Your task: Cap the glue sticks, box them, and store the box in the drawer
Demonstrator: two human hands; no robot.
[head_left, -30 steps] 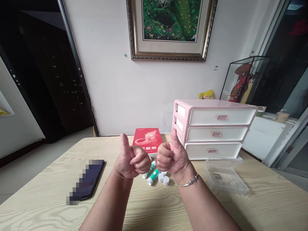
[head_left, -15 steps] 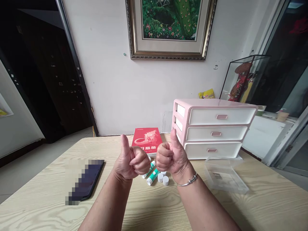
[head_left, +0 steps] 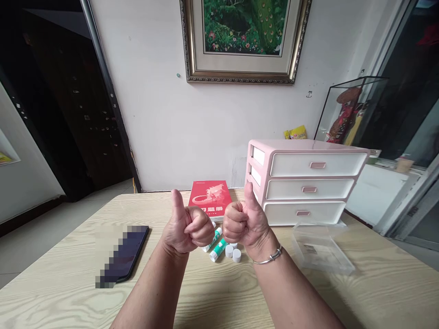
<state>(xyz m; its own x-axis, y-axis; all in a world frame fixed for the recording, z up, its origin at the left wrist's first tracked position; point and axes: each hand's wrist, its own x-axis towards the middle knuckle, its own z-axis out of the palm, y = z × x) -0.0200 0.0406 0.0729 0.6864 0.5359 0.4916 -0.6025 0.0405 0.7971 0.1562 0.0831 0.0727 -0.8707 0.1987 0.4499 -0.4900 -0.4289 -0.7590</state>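
Observation:
My left hand point(head_left: 188, 225) is a closed fist with its thumb straight up, holding nothing. Beside it, a small gap away, my right hand point(head_left: 246, 220) makes the same thumb-up fist, with a silver bangle point(head_left: 269, 258) on its wrist. Behind and below the fists, green-and-white glue sticks point(head_left: 218, 250) lie on the table, partly covered by my hands. Several white caps point(head_left: 236, 255) stand next to them. A red book point(head_left: 211, 196) lies flat farther back, its near edge partly hidden by the fists.
On the wooden table point(head_left: 212, 301), a dark phone point(head_left: 132, 253), partly pixelated, lies at left. A pink-and-white drawer unit point(head_left: 308, 176) stands back right, with a clear plastic box point(head_left: 322, 251) before it. The wall behind carries a framed picture point(head_left: 242, 75).
Both hands keep the same thumbs-up pose. The view has shifted very slightly; the things on the table have not moved.

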